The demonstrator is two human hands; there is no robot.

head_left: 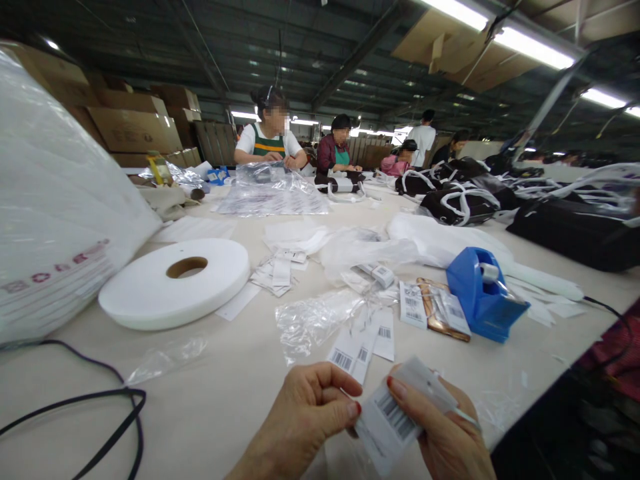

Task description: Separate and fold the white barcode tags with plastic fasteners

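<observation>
My right hand (447,427) is closed on a white barcode tag (395,417), with the thumb across its face. At the tag's left edge, the thumb and index finger of my left hand (313,413) are pinched together; what lies between them is too small to make out. Just beyond my hands, more barcode tags (353,343) lie on the table beside a crumpled clear bag (315,320). Farther right is a brown item in clear wrap (443,310), next to a blue tape dispenser (483,293).
A white roll of tape (175,287) lies at the left, near a large plastic-wrapped bundle (65,213) and black cords (137,413). Dark bags with white handles (575,227) are piled at the right. Several people are across the table, one in a green apron (270,143).
</observation>
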